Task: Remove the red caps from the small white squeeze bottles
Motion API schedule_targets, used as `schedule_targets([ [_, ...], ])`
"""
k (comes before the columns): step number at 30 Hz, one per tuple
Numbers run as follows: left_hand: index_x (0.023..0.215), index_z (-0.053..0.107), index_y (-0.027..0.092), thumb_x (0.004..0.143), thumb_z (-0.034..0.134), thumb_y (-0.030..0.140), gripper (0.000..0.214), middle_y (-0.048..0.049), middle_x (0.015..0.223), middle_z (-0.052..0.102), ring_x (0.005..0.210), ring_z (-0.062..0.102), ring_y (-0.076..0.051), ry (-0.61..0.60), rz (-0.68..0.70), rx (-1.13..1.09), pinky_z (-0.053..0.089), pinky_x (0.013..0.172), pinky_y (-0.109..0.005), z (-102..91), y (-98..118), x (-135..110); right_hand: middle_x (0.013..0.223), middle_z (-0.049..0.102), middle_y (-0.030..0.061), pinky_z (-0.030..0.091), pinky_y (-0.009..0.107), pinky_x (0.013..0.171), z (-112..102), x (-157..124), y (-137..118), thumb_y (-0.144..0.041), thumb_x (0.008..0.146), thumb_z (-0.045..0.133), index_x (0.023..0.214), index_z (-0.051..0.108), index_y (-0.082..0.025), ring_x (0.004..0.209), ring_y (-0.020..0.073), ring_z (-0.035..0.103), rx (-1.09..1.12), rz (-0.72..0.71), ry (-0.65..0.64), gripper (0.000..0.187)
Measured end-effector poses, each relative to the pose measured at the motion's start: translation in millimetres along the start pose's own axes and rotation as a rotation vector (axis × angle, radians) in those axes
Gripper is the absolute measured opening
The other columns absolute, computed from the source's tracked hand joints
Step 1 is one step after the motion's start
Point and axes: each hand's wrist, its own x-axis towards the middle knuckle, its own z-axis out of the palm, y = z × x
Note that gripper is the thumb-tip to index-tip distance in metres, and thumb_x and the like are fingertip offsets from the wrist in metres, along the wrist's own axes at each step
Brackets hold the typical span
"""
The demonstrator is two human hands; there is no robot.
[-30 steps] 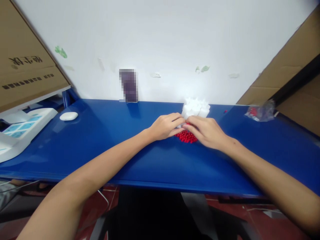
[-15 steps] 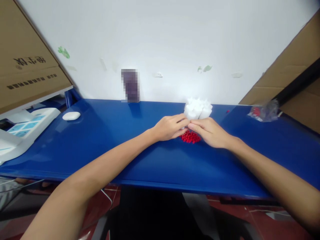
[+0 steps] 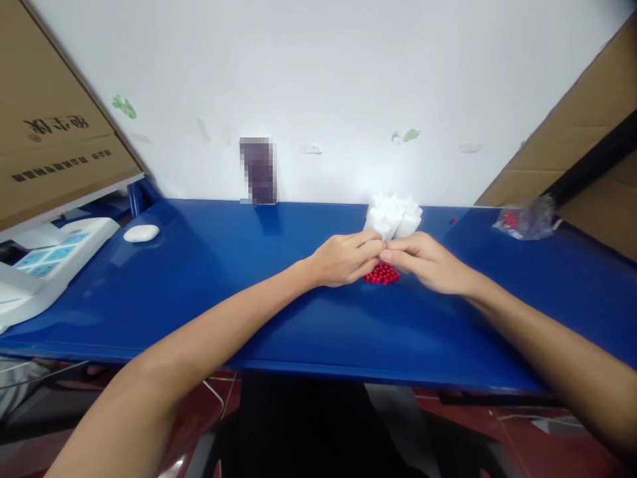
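Note:
My left hand (image 3: 348, 259) and my right hand (image 3: 428, 263) meet over the table, fingertips pinched together. Whatever they grip between them is too small and covered to make out. Just under the fingers lies a small heap of red bead-like pieces (image 3: 382, 274), partly hidden by my left hand. Right behind my hands stands a tight cluster of white bottle-like pieces with pointed tops (image 3: 393, 216). Their lower parts are hidden by my fingers.
On the blue table (image 3: 308, 332), a clear plastic bag (image 3: 528, 219) with red pieces lies far right. One red piece (image 3: 453, 220) sits near the wall. A phone-like blurred object (image 3: 261, 170) leans on the wall. At left are a white rounded case (image 3: 141, 233) and a white device (image 3: 64, 255).
Both hands have shifted slightly, the left one a little to the right and down. Their fingertips stay together above the red heap, and the white cluster stays in place.

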Motion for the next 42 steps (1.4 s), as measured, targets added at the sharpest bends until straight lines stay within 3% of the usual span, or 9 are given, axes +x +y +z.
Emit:
schedule_targets([
  [4,0.106,0.052,0.018,0.106,0.03,0.027,0.024,-0.0107,0.116,0.064,0.095,0.064,-0.017,-0.033,-0.029,-0.051,0.055,0.079,-0.029,-1.1,2.8,1.5,0.056,0.039,-0.0053,0.027,0.025,0.047,-1.9,-1.5,0.8,-0.043,0.1,0.055,0.071,0.065,-0.016,0.052,0.0085,0.03,0.047,-0.026,-0.014,0.041],
  [14,0.105,0.053,0.018,0.106,0.031,0.031,0.026,-0.0098,0.105,0.062,0.091,0.06,-0.018,-0.046,-0.111,-0.293,0.053,0.083,-0.032,-6.9,8.6,9.3,0.055,0.037,-0.0056,0.026,0.025,0.046,0.8,-3.8,2.2,-0.042,0.099,0.056,0.066,0.061,-0.017,0.051,0.0084,0.029,0.06,-0.036,0.072,0.041],
  [19,0.089,0.052,0.019,0.104,0.033,0.035,0.03,-0.0057,0.082,0.06,0.072,0.056,-0.016,0.092,-0.119,-0.371,0.05,0.07,-0.031,-6.7,8.1,5.1,0.053,0.035,-0.0057,0.025,0.027,0.045,5.2,-6.7,0.0,-0.045,0.097,0.059,0.06,0.052,-0.02,0.049,0.0085,0.029,0.185,-0.057,0.067,0.045],
  [22,0.077,0.049,0.02,0.104,0.033,0.037,0.036,-0.0009,0.067,0.053,0.059,0.049,-0.013,0.265,-0.251,-0.375,0.044,0.062,-0.03,-11.3,-6.7,-5.2,0.052,0.027,-0.0064,0.025,0.03,0.046,-5.7,-12.9,-2.8,-0.052,0.095,0.06,0.056,0.035,-0.023,0.046,0.0093,0.024,0.282,-0.074,0.206,0.054],
  [26,0.078,0.052,0.019,0.103,0.036,0.04,0.036,0.0003,0.065,0.052,0.058,0.049,-0.013,0.378,-0.43,-0.24,0.042,0.062,-0.029,-17.9,-33.8,-21.4,0.057,0.031,-0.0034,0.026,0.033,0.054,-29.3,-16.6,-0.2,-0.051,0.099,0.052,0.06,0.037,-0.023,0.053,0.0124,0.029,-0.181,-0.02,0.306,0.05],
  [30,0.077,0.052,0.019,0.1,0.038,0.033,0.03,0.0017,0.063,0.053,0.056,0.049,-0.012,0.22,-0.481,-0.163,0.039,0.061,-0.027,-15.8,-44.6,-27.8,0.056,0.043,-0.0018,0.032,0.035,0.065,-35.6,-12.3,13.7,-0.05,0.103,0.042,0.062,0.042,-0.022,0.057,0.0147,0.041,-0.56,0.06,0.059,0.05],
  [36,0.079,0.058,0.018,0.094,0.043,0.029,0.024,-0.0021,0.074,0.067,0.061,0.056,-0.014,-0.146,-0.34,-0.036,0.036,0.06,-0.027,-12.0,-38.8,-24.0,0.056,0.053,-0.0014,0.033,0.033,0.058,-21.4,-3.6,28.6,-0.048,0.1,0.044,0.062,0.048,-0.022,0.053,0.0147,0.048,-0.543,0.256,-0.057,0.046],
  [39,0.08,0.06,0.017,0.094,0.043,0.03,0.026,-0.0028,0.075,0.069,0.062,0.058,-0.014,-0.179,-0.375,-0.048,0.037,0.061,-0.027,-11.6,-38.5,-23.4,0.058,0.056,-0.0004,0.035,0.031,0.058,-16.8,0.4,34.2,-0.043,0.099,0.045,0.067,0.051,-0.021,0.054,0.0153,0.051,-0.574,0.261,-0.031,0.039],
  [42,0.078,0.059,0.017,0.094,0.044,0.032,0.026,-0.0012,0.07,0.066,0.059,0.057,-0.012,-0.09,-0.536,-0.245,0.041,0.061,-0.025,-10.3,-44.8,-23.1,0.061,0.06,0.0008,0.036,0.031,0.059,-15.3,2.0,41.3,-0.04,0.098,0.045,0.072,0.057,-0.02,0.058,0.0164,0.055,-0.598,0.241,-0.018,0.035],
])
